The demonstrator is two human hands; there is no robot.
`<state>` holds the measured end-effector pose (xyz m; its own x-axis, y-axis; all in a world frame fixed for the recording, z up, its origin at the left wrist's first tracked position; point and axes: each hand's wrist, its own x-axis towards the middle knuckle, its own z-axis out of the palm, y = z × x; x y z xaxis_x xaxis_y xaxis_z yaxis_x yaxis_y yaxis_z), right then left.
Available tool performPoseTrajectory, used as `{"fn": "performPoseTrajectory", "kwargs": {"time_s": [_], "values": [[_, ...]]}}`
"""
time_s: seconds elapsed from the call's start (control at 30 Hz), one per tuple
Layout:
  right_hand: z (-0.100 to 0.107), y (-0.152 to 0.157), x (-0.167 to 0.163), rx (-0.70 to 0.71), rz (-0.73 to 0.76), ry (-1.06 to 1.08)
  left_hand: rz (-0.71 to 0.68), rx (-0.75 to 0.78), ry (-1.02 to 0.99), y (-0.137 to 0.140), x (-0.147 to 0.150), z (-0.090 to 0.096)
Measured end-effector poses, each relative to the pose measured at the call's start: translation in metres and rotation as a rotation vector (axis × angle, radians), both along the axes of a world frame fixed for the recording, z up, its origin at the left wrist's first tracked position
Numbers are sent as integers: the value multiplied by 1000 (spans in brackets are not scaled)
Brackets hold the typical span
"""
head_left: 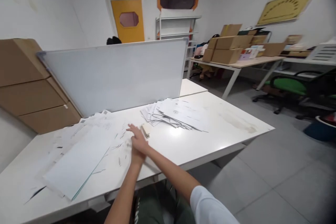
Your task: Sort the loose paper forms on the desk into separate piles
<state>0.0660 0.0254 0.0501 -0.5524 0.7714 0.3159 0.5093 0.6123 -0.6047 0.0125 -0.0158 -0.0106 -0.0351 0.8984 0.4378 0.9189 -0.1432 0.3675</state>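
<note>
I make out a small cream stapler (145, 131) lying on the white table (194, 150); any brand on it is too small for me to read. Just left of the stapler is the right hand (138, 140), its fingers loosely spread and pointing away to the left, and I see nothing in its grasp. Whether its edge touches the stapler I can't tell from here. The left hand (138, 156) sits nearer me than the stapler, mostly covered by the right hand and wrist crossing over it, so I can't say whether it is clenched or released.

Behind and right of the stapler I have a fanned pile of printed papers (178, 113); the top sheet carries a round mark, its print too fine for me to read. Well to the stapler's left lie more papers (81, 157), the near sheets blank-looking with a greenish edge. Beyond the stapler stands a whiteboard (118, 73). Far behind and right of it hangs a poster (285, 8) with a yellow band, its writing illegible to me.
</note>
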Motion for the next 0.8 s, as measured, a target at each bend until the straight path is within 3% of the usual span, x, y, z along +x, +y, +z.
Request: {"fn": "performPoseTrajectory", "kwargs": {"time_s": [0.1,0.17,0.23,0.33,0.53,0.8], "values": [[9,47,78,-26,-407,-57,-23,-12,24,1,-3,1],[10,73,130,-73,-590,-86,-21,-45,60,0,-3,3],[3,86,173,-121,-692,-107,-6,-66,83,0,-3,4],[-17,81,214,-149,-754,-121,9,-70,92,0,-3,4],[-52,52,236,-138,-851,-69,6,-85,119,1,-7,3],[-48,64,230,-110,-961,-57,11,-112,153,12,-12,2]]}}
